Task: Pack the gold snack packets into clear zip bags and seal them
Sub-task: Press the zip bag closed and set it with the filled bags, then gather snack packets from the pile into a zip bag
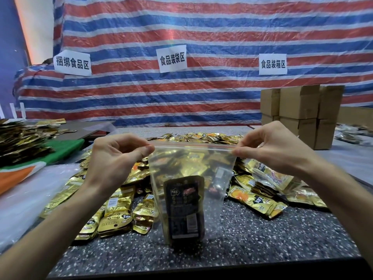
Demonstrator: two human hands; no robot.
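Clear thin-film zip bag [191, 168] hung upright between both hands, bottom edge touching the speckled desk [262, 239]. Person's left hand [115, 156] pinched the top-left corner at the zip strip [193, 146]. The right hand [270, 148] pinched the top-right corner. Strip was pulled taut, with a red line along it. Couldn't tell if the seal was fully closed.

Packed packets [184, 207] stood inside at the bottom, dark printed side toward the person, print too small to read.

My read: film floppy and slick, load light but bottom-heavy. Hold at the stiffer zip strip, not the walls, and run a pinch along it to seal.

Loose gold packets [117, 215] were heaped on the desk behind and beside the bag.

Paper signs on the striped tarp [201, 27] read 捆绑食品区 [72, 63], 食品装袋区 [172, 58] and 食品装箱区 [272, 64]. Cardboard boxes [298, 114] were stacked at right, no readable print.
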